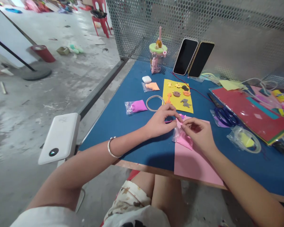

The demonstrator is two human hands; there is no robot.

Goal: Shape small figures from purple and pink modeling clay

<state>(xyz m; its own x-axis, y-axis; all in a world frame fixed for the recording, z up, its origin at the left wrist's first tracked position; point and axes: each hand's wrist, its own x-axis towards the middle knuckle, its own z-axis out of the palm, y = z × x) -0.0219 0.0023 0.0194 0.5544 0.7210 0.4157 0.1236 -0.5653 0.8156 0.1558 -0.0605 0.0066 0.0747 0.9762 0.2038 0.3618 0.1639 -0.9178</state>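
Observation:
A small clear bag of pink modelling clay [185,141] lies on a pink sheet of paper [188,162] near the table's front edge. My left hand [162,121] has its thumb and fingertips closed at the top of the bag. From the right, my right hand [200,130] pinches the same end, its fingertips close to the left ones. Just beyond the fingers, small pink and purple clay pieces [182,116] show on the paper, partly hidden. A yellow card [177,105] with several clay animal figures lies farther back.
To the left lie a bag of purple clay [138,106], a clear ring [155,103] and a bag of orange clay [152,86]. Blue-handled scissors [224,116], a tape roll [249,142] and a red folder [248,110] lie right. Two phones [186,56] lean at the back.

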